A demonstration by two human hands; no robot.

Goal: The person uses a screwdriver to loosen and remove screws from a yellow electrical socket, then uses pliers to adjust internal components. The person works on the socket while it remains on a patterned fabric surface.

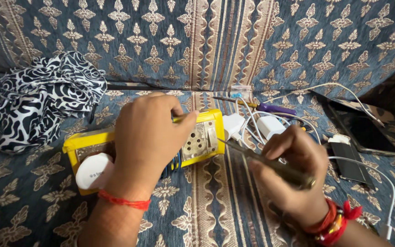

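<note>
My left hand (147, 137) is clamped over the middle of the yellow extension box (142, 144), fingers curled over its far edge, thumb side toward me. The box lies flat on the sofa seat (206, 206), long axis running left to right, right end angled slightly far. Its metal socket plate (200, 141) shows just right of my fingers. A white round plug (92, 170) sits at the near left corner of the box. Blue and dark wires (172, 165) poke out from under my palm at the near edge.

My right hand (293, 174) is closed around a screwdriver (270, 163), dark translucent handle gripped in the fist, shaft pointing left and far. The tip sits at the right end of the box; can't tell if it's in a screw.

Just right of the box: two white chargers (252, 124) with white cables (357, 98) looping off right. A second screwdriver with a purple handle (275, 109) lies beyond them, and a small clear bag (240, 91) farther still. A dark phone (366, 132) and a black flat block (347, 161) lie far right. A black-and-white patterned cloth (33, 103) is bunched at the left.
</note>
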